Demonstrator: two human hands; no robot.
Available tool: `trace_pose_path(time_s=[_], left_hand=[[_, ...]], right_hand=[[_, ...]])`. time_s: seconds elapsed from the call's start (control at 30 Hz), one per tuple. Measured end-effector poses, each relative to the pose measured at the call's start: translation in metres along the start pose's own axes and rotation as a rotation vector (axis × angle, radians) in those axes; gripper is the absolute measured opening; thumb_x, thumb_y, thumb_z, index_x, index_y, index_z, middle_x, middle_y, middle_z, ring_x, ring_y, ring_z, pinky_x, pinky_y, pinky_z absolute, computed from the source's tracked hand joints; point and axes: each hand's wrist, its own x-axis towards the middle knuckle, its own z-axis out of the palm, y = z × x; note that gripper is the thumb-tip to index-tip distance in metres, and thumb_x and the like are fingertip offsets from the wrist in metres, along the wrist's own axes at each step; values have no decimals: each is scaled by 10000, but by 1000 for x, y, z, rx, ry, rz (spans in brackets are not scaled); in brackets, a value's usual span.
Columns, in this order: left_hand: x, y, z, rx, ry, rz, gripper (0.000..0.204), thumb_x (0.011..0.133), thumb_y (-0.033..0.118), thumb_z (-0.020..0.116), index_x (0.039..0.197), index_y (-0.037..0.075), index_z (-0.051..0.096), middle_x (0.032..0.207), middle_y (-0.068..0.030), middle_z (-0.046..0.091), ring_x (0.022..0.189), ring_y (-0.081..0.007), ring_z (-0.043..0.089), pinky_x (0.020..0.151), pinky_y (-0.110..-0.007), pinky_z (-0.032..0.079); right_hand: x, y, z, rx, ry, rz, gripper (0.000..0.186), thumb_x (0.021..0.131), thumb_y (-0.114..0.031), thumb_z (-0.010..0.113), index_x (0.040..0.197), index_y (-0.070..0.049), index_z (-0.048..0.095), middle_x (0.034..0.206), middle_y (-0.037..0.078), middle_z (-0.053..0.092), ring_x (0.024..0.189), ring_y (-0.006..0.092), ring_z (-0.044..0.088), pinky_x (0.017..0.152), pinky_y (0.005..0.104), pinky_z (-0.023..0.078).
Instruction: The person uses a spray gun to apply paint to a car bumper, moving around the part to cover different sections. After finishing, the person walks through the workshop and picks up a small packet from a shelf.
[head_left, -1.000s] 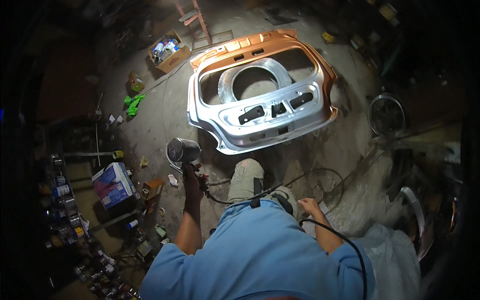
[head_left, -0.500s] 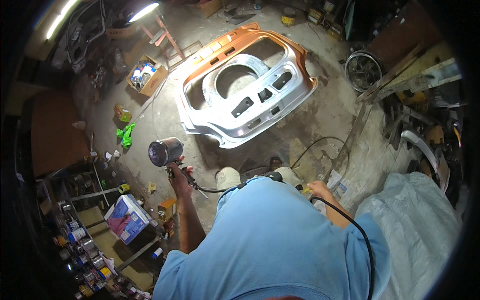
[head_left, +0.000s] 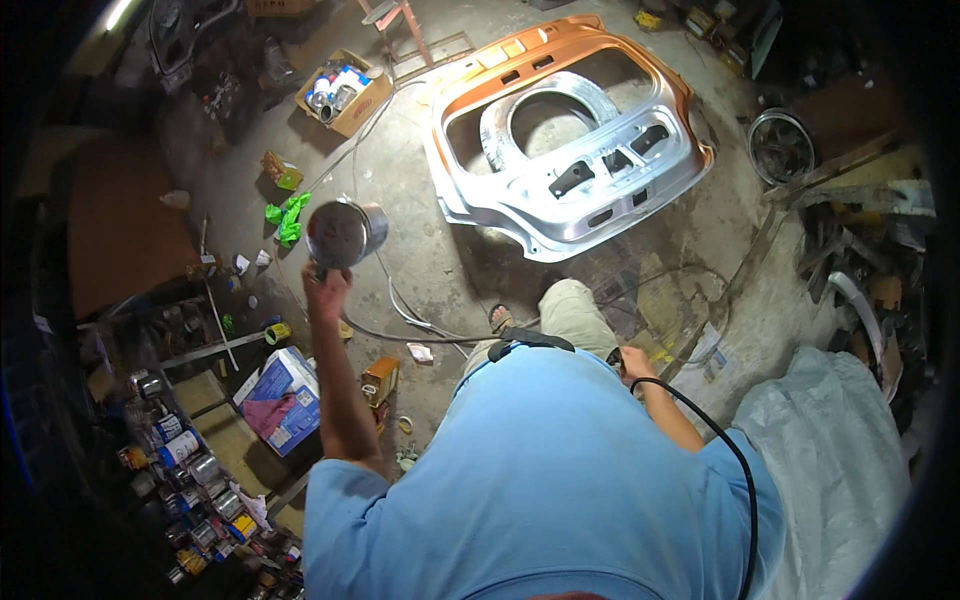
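Note:
My left hand [head_left: 328,282] is closed on a spray gun with a round metal cup [head_left: 345,233] on top, raised left of my legs. My right hand [head_left: 632,365] is curled at my right hip against something dark, partly hidden; what it grips is unclear. A black hose [head_left: 745,470] arcs over my right forearm, with more hose [head_left: 400,336] crossing before my waist. Beyond my feet a car tailgate panel [head_left: 660,185], orange at the top and silver below, lies over a silver-coated tyre [head_left: 495,130].
A box of cans [head_left: 357,117] and a red stand [head_left: 408,30] stand at the back. Many tins [head_left: 205,468] and a blue-white carton [head_left: 300,420] crowd the left. A wheel [head_left: 782,145], metal scraps [head_left: 870,310] and grey plastic sheeting [head_left: 810,450] lie right. Green plastic [head_left: 290,220] lies left.
My left hand has lifted the spray gun upward and a little leftward. My right hand has drawn in toward my hip. My legs have shifted, and the view has moved.

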Motion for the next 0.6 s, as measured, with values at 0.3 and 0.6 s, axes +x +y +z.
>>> trace_pose_path(time_s=[0.3,0.6], left_hand=[[94,10,-29,446,-171,296,331,1018,314,655,1150,11,670,698,-60,613,590,-120,589,537,-306,478],[269,-80,24,669,-302,312,554,923,544,756,1194,70,660,910,-178,709,818,-356,697,743,-427,552]], right_hand=[[30,-69,-55,-29,-101,231,334,1015,-316,663,1110,-4,733,963,42,732,743,150,668,624,306,510],[-8,-173,19,442,64,236,496,1028,-430,639,1304,-18,646,1126,90,731,839,160,694,561,304,535]])
